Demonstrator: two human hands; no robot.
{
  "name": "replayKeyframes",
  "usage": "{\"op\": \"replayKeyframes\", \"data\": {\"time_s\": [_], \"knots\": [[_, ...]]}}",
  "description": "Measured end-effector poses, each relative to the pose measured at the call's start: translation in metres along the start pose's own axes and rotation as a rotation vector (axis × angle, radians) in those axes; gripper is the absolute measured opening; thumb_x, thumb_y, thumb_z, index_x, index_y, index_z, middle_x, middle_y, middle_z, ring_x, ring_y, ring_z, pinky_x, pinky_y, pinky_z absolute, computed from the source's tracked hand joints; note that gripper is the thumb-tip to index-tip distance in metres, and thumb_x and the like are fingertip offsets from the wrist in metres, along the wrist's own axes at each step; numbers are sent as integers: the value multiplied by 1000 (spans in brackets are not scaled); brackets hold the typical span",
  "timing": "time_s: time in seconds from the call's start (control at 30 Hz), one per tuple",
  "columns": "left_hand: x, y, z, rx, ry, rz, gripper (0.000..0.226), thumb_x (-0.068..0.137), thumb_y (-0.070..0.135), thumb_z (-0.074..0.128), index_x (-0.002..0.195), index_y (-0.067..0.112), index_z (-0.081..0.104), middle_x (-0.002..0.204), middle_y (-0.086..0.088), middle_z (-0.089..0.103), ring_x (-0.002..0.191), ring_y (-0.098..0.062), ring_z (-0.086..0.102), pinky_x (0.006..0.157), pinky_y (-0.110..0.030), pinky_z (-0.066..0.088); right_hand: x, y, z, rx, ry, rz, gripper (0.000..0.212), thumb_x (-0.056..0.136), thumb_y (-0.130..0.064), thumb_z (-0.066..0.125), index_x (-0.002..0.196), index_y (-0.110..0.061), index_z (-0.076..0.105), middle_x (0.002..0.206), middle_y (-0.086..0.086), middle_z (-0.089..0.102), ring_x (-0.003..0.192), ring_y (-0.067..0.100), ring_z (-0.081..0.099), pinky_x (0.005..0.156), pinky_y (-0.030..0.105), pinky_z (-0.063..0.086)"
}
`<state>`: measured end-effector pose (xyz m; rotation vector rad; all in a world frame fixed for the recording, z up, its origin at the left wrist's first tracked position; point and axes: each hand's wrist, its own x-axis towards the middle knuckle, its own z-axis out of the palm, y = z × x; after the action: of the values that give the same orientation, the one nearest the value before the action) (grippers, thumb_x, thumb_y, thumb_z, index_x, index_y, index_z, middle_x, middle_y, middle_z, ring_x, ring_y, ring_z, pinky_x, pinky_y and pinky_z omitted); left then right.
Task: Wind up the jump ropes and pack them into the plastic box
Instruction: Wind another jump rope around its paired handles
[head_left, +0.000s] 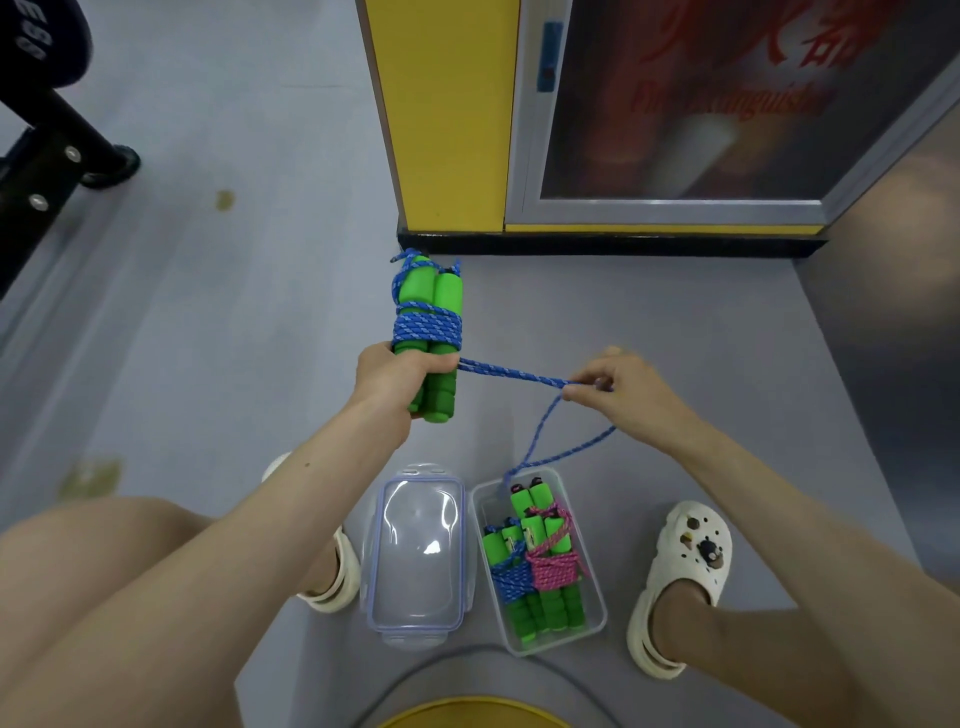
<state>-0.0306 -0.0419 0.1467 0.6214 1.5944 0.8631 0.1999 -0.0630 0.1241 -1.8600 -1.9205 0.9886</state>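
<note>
**While the blue rope runs tight between my two grips**

Where the plastic box (491, 506) sits open on the grey floor (208, 312) between my feet, both my arms reach out beyond it. My left grip (395, 376) is curled round the lower half of a pair of green handles (434, 306), which I hold side by side and upright, above and beyond the box. Several turns of blue rope (511, 375) already bind the handles together just above my fingers. From there a doubled strand runs straight across to my right grip (618, 395), which pinches it between thumb and fingertips, the other fingers loosely bent. Below that pinch the slack hangs in a loop whose end reaches the far rim of the box; I cannot tell whether it touches. Inside the box lie more green handles, one set tied with a blue bundle (511, 577), the set beside it with a pink bundle (556, 569). Just left of the box, nearly touching it, lies the clear lid (418, 556). A white clog (685, 571) stands to the right of the box.
</note>
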Motion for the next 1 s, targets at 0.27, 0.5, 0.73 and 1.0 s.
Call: {"op": "replayKeyframes", "data": {"time_s": [0.27, 0.5, 0.73, 1.0], "knots": [[0, -3, 2, 55, -3, 65, 25, 75, 1, 75, 84, 13, 55, 79, -3, 61, 65, -17, 60, 51, -26, 47, -8, -7, -15, 272, -404, 221, 13, 87, -27, 66, 94, -16, 61, 59, 2, 53, 44, 9, 35, 42, 20, 27], [1, -5, 3, 106, -35, 67, 26, 76, 1, 75, 87, 12, 55, 77, -3, 61, 63, -15, 59, 51, -26, 47, -5, -3, -23, 531, -198, 306, 32, 94, -34, 55, 82, -9, 70, 59, 0, 47, 52, 13, 36, 53, 25, 31], [-6, -17, 12, 43, -288, -143, 35, 75, 6, 76, 108, 2, 64, 90, -13, 69, 77, -26, 67, 57, -30, 56, 4, 3, -8, -308, 221, 144, 36, 93, -23, 53, 129, -15, 55, 132, 13, 46, 121, 26, 45, 104, 33, 29], [-15, -15, 22, -8, -448, -118, 24, 79, 5, 71, 103, 4, 66, 84, -9, 71, 69, -18, 69, 52, -26, 53, -1, -32, 22, 537, -157, 142, 22, 95, -3, 49, 111, -3, 64, 93, 9, 66, 84, 14, 59, 68, 9, 45]]}}
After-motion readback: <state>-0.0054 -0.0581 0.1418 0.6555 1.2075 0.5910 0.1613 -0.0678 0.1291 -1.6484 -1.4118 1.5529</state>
